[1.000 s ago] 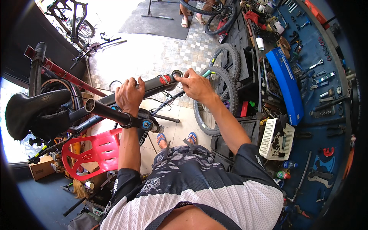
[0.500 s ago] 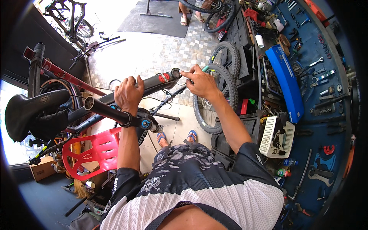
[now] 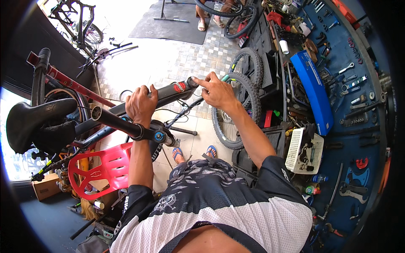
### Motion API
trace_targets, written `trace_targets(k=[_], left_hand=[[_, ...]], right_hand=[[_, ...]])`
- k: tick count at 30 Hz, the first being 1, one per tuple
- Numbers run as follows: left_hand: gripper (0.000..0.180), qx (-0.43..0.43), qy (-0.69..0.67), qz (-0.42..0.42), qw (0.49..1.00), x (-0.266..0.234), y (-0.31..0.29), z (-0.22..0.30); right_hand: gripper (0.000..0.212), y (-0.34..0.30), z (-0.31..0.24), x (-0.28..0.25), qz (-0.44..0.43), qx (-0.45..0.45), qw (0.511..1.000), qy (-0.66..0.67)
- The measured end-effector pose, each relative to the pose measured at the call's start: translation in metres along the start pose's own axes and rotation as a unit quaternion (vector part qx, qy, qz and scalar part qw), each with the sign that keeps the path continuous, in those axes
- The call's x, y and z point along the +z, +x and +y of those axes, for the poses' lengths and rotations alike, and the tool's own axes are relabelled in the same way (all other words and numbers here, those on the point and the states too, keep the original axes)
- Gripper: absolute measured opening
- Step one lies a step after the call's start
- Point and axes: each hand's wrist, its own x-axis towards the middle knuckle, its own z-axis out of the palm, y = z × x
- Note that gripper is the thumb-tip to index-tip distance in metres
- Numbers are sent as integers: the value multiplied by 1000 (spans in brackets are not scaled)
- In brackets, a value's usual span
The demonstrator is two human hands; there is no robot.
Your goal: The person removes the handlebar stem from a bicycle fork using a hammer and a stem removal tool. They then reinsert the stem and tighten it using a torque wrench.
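Observation:
A dark bicycle frame (image 3: 165, 97) with a red decal slants up to the right in front of me. My left hand (image 3: 142, 104) grips its tube, fingers wrapped over the top. At the frame's upper end is the round opening of the head tube (image 3: 192, 80). My right hand (image 3: 217, 90) reaches there, its index finger stretched out and touching the rim, the other fingers loosely bent and holding nothing. A suspension fork (image 3: 116, 121) with a bare steerer tube and a blue cap crosses at my left wrist. The black saddle (image 3: 40, 120) is at far left.
A pink plastic chair (image 3: 101, 170) stands below the frame. Bicycle wheels (image 3: 247, 107) lean by the dark drawers on the right. Beyond are a white basket (image 3: 295, 154), a long blue box (image 3: 311, 92) and a tool board (image 3: 358, 126). Another person's feet (image 3: 202, 25) show at the top.
My right index finger has shifted slightly at the head tube's rim, and the right hand sits a little further left. The left hand keeps its hold on the frame.

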Motion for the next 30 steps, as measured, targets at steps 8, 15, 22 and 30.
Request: trace_targets(k=[8,15,22,30], left_hand=[[35,-8,-3,7,1000,3,-2,0],[36,-3,-9,1,1000,-1,0,3],[36,-2,-3,-7,1000,-3,-2,2],[36,-1,5,-29,1000,0,-1,3]], right_hand=[[51,3,-7,15,-36,46,997,58],[49,7,3,11,-41,56,994,85],[50,7,5,7,-32,57,997,33],[48,6,-1,19,-26,86,995,47]])
